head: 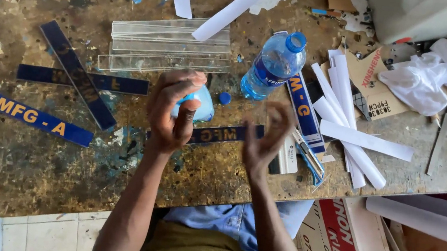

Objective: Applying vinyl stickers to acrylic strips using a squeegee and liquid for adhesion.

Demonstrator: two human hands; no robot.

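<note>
My left hand [172, 111] is raised above the worn table [16, 175], fingers curled around a light blue object [201, 105] that is mostly hidden. My right hand [264, 141] hovers just to its right, blurred by motion, fingers bent and holding nothing. Beneath both hands lies a dark blue strip with yellow lettering [222, 135]. A small blue cap [225, 98] rests on the table beside the left hand. A plastic water bottle with a blue cap [272, 64] lies tilted behind the right hand.
More blue lettered strips [25, 114] lie at the left, two of them crossed [78, 75]. Clear acrylic strips [168, 46] are stacked at the back. White paper strips [347, 123], a utility knife [308, 157], crumpled white plastic [425, 78] and cardboard cover the right.
</note>
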